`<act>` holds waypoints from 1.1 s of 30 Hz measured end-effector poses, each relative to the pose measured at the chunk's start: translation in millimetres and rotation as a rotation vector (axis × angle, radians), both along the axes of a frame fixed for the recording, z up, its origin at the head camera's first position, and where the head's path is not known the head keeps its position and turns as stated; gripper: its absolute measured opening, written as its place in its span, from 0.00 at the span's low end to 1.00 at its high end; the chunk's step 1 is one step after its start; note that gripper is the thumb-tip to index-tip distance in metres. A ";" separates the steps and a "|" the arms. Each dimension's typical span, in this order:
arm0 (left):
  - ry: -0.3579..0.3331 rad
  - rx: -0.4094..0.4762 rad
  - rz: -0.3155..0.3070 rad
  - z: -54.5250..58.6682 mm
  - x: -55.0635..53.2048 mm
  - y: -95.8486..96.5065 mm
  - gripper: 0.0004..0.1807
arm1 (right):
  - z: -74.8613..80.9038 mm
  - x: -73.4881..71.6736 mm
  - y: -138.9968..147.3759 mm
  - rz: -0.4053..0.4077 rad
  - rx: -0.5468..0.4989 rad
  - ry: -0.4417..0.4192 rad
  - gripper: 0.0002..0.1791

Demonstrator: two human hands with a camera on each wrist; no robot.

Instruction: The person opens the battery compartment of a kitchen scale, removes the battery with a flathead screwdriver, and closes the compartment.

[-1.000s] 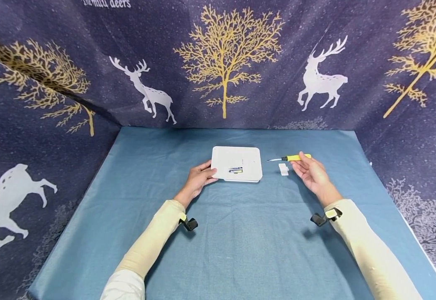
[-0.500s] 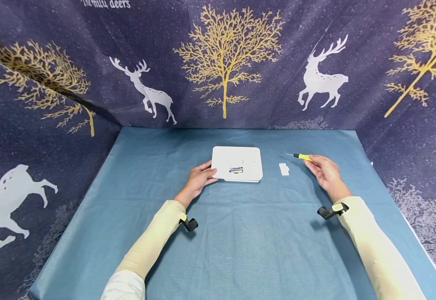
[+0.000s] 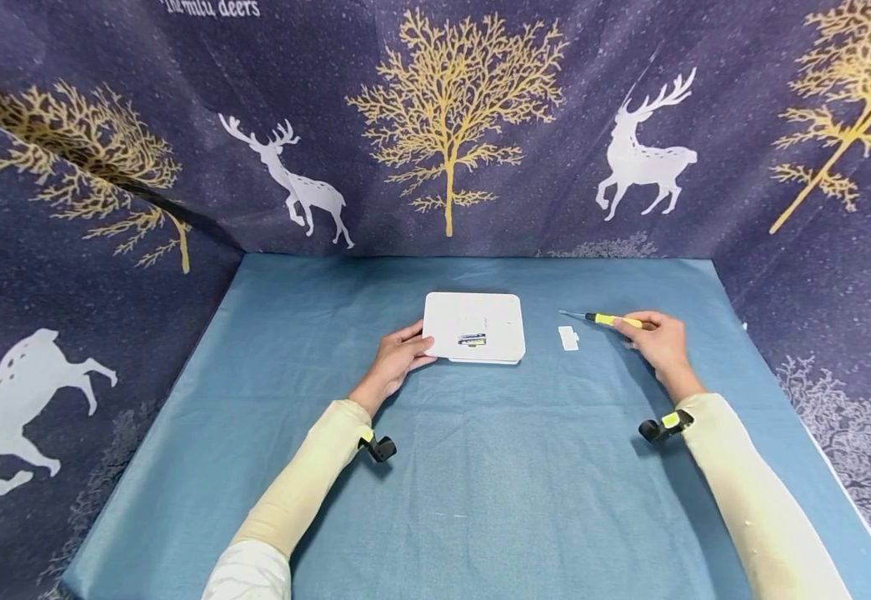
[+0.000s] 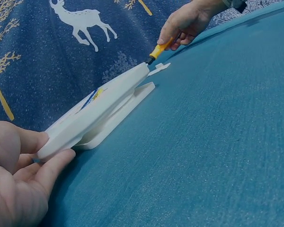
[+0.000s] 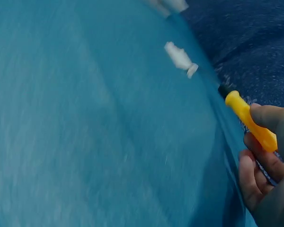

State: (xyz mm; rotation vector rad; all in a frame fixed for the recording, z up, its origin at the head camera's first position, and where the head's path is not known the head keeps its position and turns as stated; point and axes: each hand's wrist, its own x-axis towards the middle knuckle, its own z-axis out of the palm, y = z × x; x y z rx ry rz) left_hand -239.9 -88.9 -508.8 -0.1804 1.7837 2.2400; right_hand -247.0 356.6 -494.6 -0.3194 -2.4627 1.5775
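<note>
My left hand (image 3: 396, 358) pinches the left edge of a flat white rounded device (image 3: 480, 310), thumb on the face above and fingers below. Set in the device's face is an uncovered battery slot with batteries (image 3: 472, 339) in it, blue and yellow. The left wrist view shows the device (image 4: 97, 111) tilted over a white stand-like part (image 4: 118, 123) on the cloth. To the right, my right hand (image 3: 660, 340) holds a screwdriver (image 3: 604, 319) by its yellow handle, its thin shaft pointing left. The right wrist view shows the screwdriver (image 5: 248, 118) between thumb and fingers.
A small white battery cover (image 3: 568, 337) with a tab lies on the blue cloth (image 3: 473, 467) between the device and my right hand. Dark curtains (image 3: 270, 50) printed with deer and trees stand behind and at both sides.
My right hand has moved to the right, away from the device, with the screwdriver, and its grip on the handle has shifted. The left hand and device stay put.
</note>
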 end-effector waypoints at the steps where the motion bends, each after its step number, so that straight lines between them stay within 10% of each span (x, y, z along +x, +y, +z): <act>1: 0.001 -0.001 -0.003 -0.4 -0.4 -0.2 0.31 | -0.7 1.0 1.1 0.009 0.142 0.028 0.16; 6: 0.002 0.002 -0.011 -0.9 -1.0 -1.3 0.32 | -0.4 5.5 3.2 0.076 0.496 0.124 0.15; 22: -0.001 0.005 -0.004 -2.7 -1.7 -3.3 0.31 | 2.1 8.4 0.4 0.108 0.491 0.109 0.16; 33: 0.014 0.006 -0.002 -1.0 0.9 -1.9 0.31 | 38.3 15.4 -31.0 0.185 0.493 0.121 0.21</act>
